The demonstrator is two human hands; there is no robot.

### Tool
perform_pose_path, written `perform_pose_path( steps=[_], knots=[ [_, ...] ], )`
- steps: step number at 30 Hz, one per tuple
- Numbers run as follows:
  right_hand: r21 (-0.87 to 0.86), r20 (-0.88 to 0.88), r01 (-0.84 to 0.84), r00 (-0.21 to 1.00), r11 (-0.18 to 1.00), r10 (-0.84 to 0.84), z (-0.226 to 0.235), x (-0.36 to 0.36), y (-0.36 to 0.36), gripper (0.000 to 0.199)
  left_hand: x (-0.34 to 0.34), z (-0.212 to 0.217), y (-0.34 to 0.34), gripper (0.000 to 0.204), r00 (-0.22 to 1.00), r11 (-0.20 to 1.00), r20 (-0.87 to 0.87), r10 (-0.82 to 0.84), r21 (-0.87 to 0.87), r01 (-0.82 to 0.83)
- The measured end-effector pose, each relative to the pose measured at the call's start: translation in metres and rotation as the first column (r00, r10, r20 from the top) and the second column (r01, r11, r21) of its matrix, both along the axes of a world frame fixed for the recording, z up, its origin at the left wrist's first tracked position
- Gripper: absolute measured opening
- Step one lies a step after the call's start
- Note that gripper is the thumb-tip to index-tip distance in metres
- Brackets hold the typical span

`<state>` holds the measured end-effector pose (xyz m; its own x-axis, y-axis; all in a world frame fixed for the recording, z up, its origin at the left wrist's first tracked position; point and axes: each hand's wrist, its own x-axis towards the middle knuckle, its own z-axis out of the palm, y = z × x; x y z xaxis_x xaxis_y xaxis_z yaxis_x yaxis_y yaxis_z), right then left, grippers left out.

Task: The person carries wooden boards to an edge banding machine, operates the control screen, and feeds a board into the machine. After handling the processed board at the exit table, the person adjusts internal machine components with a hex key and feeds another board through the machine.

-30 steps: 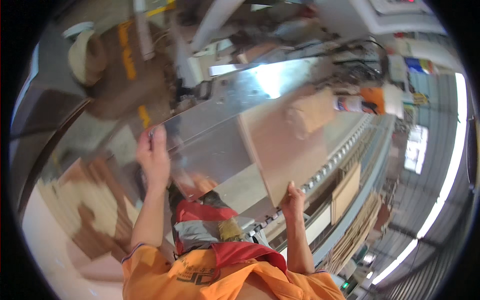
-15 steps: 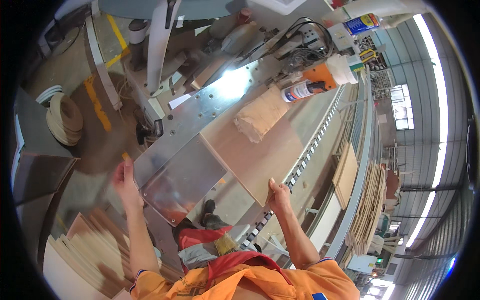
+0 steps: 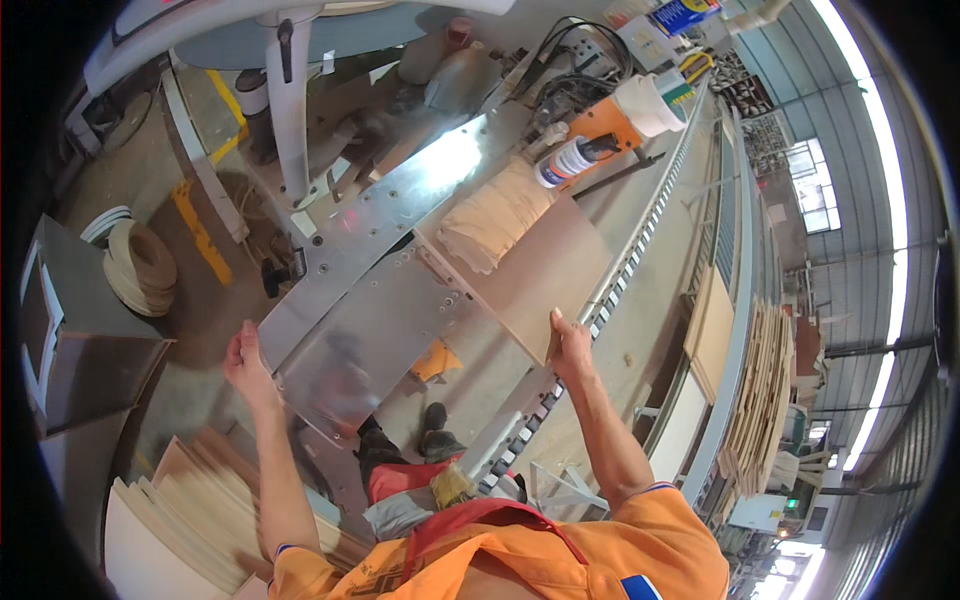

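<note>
My right hand (image 3: 571,346) is closed on the near corner of a thin brown wooden panel (image 3: 550,260), with the thumb on top. The panel lies at the far right end of a shiny metal bench plate (image 3: 375,330), and a wrapped, tan cloth-like bundle (image 3: 495,222) rests over part of it. My left hand (image 3: 248,364) is beside the left edge of the metal bench, thumb raised and fingers loosely bent. Nothing shows in it, though its finger ends are partly hidden.
Stacked wooden boards (image 3: 190,510) stand at lower left. A labelled can (image 3: 563,165) and a white bucket (image 3: 645,105) sit beyond the bundle. A toothed rail (image 3: 610,300) runs along the right. Rolls of edging strip (image 3: 138,265) lie at left. More stacked boards (image 3: 755,390) stand farther right.
The wooden panel has shifted up and away along the bench, baring more holed metal. My right hand has moved with it. The left hand has moved slightly; the view has shifted a little.
</note>
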<state>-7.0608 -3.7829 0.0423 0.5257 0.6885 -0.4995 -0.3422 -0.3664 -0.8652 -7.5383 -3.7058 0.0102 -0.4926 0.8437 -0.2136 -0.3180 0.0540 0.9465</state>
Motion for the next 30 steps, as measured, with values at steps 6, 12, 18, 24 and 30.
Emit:
perform_pose_path(
  steps=[6,12,18,24,30],
  knots=[
    [0.098,-0.007,0.065,0.998,0.993,-0.064,-0.006,0.04,0.039,0.035,-0.003,-0.004,0.001,0.03,0.998,1.0,-0.063,-0.001,-0.013,0.0],
    [0.135,-0.008,0.103,0.995,0.986,-0.103,-0.017,0.093,0.075,0.037,-0.004,-0.004,-0.001,0.028,0.995,1.0,-0.095,-0.018,-0.025,0.016],
    [0.241,-0.008,0.11,0.994,0.964,-0.111,-0.026,0.143,0.104,0.028,0.005,0.007,-0.003,0.027,0.983,0.998,-0.182,0.031,-0.049,-0.04],
    [-0.015,0.224,0.081,0.972,0.997,-0.075,-0.026,0.166,0.125,0.03,0.003,-0.002,-0.005,0.038,0.944,0.997,-0.32,0.078,0.026,-0.074],
    [0.095,0.175,-0.208,0.966,0.973,0.19,-0.004,0.125,0.048,0.03,0.021,0.011,-0.008,0.043,0.896,0.994,-0.432,0.102,0.001,-0.113]
  ],
)
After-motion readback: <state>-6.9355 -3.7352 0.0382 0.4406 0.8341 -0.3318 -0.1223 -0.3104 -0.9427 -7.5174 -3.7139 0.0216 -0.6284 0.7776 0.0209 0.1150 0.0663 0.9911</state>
